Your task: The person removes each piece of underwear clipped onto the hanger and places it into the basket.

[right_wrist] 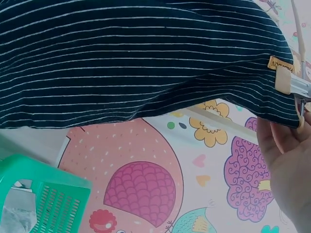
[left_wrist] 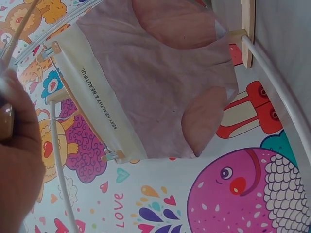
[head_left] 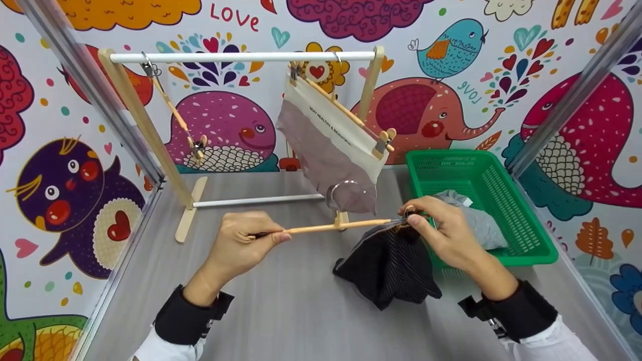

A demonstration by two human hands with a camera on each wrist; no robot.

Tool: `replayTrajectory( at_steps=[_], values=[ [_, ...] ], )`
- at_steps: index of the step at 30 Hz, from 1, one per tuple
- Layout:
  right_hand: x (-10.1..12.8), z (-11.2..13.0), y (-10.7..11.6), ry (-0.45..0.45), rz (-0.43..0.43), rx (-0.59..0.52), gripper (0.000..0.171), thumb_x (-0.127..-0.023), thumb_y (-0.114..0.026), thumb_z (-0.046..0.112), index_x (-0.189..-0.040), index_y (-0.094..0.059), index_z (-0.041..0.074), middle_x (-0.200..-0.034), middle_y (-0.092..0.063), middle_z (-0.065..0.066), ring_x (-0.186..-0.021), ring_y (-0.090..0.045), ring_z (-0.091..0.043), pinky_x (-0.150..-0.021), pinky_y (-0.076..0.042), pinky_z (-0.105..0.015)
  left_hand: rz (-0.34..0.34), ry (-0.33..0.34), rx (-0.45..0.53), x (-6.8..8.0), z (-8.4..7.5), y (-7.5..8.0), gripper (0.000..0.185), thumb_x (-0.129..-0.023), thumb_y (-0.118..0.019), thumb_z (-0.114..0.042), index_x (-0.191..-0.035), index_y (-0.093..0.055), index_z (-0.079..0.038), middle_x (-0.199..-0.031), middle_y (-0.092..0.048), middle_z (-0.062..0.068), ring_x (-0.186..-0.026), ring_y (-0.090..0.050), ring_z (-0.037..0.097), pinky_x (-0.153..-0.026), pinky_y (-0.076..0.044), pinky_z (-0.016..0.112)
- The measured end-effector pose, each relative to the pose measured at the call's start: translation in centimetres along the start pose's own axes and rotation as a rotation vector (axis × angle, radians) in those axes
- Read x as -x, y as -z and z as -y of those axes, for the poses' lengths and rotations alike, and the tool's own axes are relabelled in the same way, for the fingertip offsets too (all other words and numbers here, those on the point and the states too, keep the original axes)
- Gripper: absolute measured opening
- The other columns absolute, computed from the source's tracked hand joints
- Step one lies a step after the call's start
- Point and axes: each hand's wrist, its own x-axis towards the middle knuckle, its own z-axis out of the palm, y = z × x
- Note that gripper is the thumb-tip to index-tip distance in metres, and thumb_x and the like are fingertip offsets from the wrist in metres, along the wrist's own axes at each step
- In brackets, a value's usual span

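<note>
A wooden clip hanger is held level above the table between both hands. My left hand grips its left end. At its right end my right hand pinches the clip, which sits on the edge of a dark striped garment that hangs down to the table. Behind them a pale mauve garment hangs clipped to a hanger on the white rail of a small wooden rack.
A green plastic basket at the right holds a grey garment. An empty wooden clip hanger hangs at the rail's left end. Metal frame posts stand at both sides, with patterned walls all round.
</note>
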Motion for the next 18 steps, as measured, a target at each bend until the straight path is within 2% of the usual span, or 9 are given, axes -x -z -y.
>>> replayTrajectory(
  at_steps=[4,7,12,18],
  values=[
    [-0.8,1.9,0.0,0.034,-0.042,-0.059,0.013,-0.09,-0.055,-0.006,-0.097,-0.066,-0.003,-0.09,-0.064,-0.015,-0.081,-0.055,-0.014,-0.065,-0.043,-0.02,-0.003,-0.005,-0.005,0.0,0.0,0.0,0.017,-0.064,-0.079,0.012,-0.071,-0.072,-0.002,-0.059,-0.06,0.002,-0.05,-0.048,0.009,-0.045,-0.038,0.016],
    [-1.4,3.1,0.0,0.077,-0.076,-0.092,0.011,-0.092,-0.055,-0.002,-0.094,-0.065,-0.008,-0.087,-0.065,-0.016,-0.079,-0.055,-0.015,-0.064,-0.042,-0.021,-0.005,-0.007,-0.009,0.1,0.0,0.1,0.013,-0.067,-0.08,0.008,-0.071,-0.072,-0.002,-0.059,-0.06,0.002,-0.05,-0.048,0.009,-0.045,-0.038,0.016],
    [-1.7,3.1,-0.2,0.146,-0.122,-0.115,0.019,-0.095,-0.055,0.007,-0.091,-0.066,-0.008,-0.087,-0.067,-0.011,-0.077,-0.055,-0.018,-0.063,-0.04,-0.022,-0.007,-0.005,-0.013,0.2,-0.1,0.1,0.008,-0.072,-0.079,0.001,-0.072,-0.072,-0.002,-0.059,-0.059,0.002,-0.05,-0.047,0.008,-0.045,-0.037,0.016],
    [-1.8,2.9,-0.4,0.201,-0.142,-0.125,0.02,-0.094,-0.056,0.009,-0.091,-0.068,-0.008,-0.084,-0.067,-0.018,-0.077,-0.057,-0.022,-0.068,-0.042,-0.023,-0.005,0.002,-0.021,0.5,-0.3,0.0,0.016,-0.066,-0.079,0.01,-0.073,-0.072,-0.002,-0.06,-0.059,0.002,-0.05,-0.047,0.009,-0.045,-0.037,0.016]
  ],
)
